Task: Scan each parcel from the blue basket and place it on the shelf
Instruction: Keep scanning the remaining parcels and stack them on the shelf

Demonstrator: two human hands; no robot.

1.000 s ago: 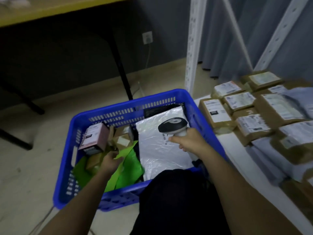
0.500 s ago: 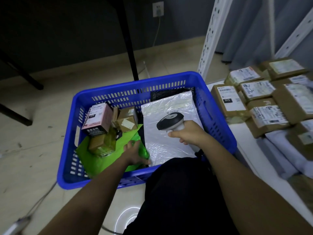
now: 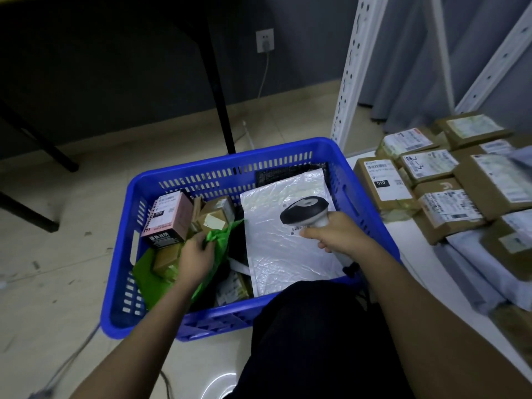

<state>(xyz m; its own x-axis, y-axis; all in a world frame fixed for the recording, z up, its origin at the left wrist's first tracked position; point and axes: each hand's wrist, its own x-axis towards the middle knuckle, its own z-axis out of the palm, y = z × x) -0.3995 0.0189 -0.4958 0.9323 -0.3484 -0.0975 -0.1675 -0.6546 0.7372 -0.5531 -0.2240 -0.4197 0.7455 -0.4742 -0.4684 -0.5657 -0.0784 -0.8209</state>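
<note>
The left hand (image 3: 195,254) pinches the green bag (image 3: 221,240) inside the blue basket (image 3: 201,175), beside the pink box (image 3: 169,218). The right hand (image 3: 335,236) grips the scanner (image 3: 305,211) above the white bag (image 3: 285,249). If the soft green bag is pulled up quickly, it may tip the small brown boxes (image 3: 216,217) leaning on it, and its label may fold and hide from the scanner.

Room, as I am seeing it: dark grey painted wall (image 3: 144,67) running across the back, carrying a white wall socket (image 3: 264,41) with a pale cable (image 3: 263,79) hanging down from it. Beige tiled floor (image 3: 57,254) lying below, scuffed and catching a ring of reflected light near my knee. Black metal table legs (image 3: 220,90) standing at the upper left. Grey curtain (image 3: 403,53) hanging at the right, behind white perforated metal uprights (image 3: 347,73).
</note>
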